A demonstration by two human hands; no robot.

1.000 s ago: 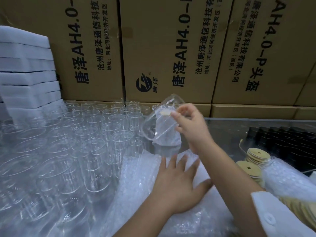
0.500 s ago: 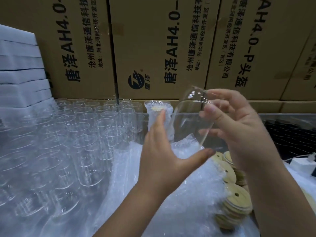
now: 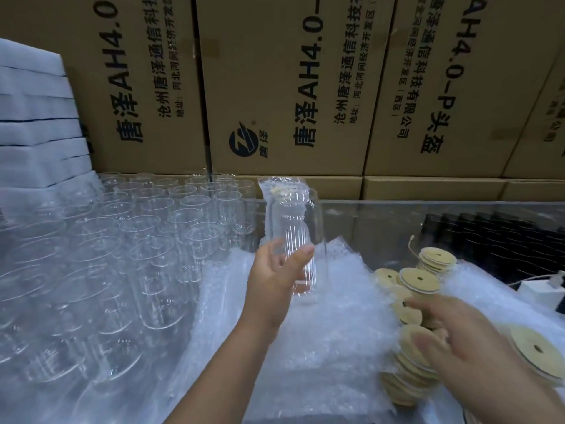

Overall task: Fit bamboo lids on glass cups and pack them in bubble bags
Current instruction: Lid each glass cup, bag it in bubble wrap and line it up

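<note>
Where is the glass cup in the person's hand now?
Head view, centre: the left hand holds the glass cup roughly upright above the bubble bags, between the empty cups and the bamboo lids.

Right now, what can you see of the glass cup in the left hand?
The cup is a tall, clear, straight-walled glass, held roughly upright above the bubble bags. As far as I can tell, no lid sits on it. The left hand grips its lower half, thumb in front and fingers behind the glass. Nothing else appears to touch it. A bagged cup stands just behind it.
</note>
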